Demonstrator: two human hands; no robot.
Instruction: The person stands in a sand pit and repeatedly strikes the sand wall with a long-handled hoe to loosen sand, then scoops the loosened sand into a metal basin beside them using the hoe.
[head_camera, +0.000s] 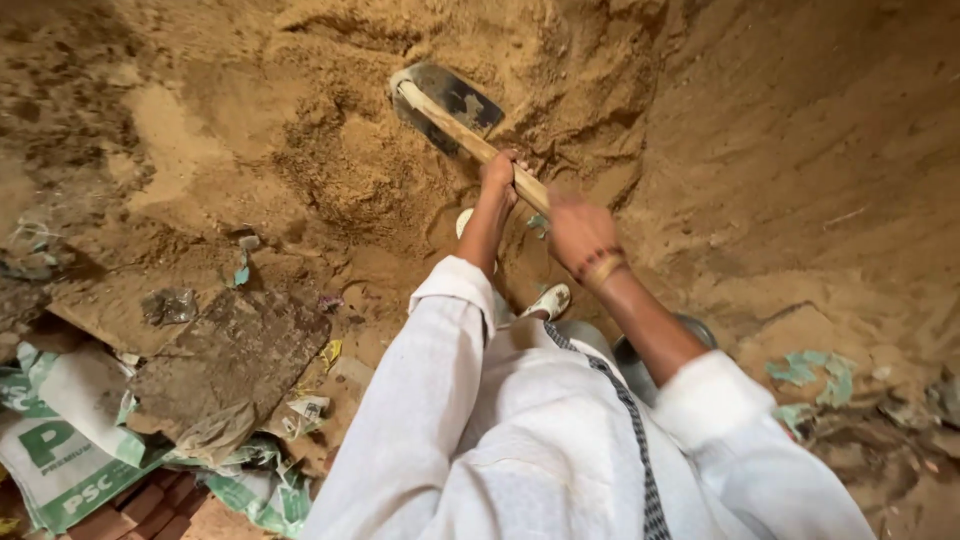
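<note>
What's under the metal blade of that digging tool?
Loose sand surrounds the blade, whose edge rests against the pile. What lies directly beneath is hidden by the blade itself.

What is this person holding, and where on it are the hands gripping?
A hoe with a dark metal blade. Both hands grip its wooden handle: the left hand further up toward the blade, the right hand at the near end. The blade sits over the sand pile.

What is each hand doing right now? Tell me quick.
Left hand: closed around the wooden handle of the hoe, nearer the blade.
Right hand: closed on the same handle, lower down.
</note>
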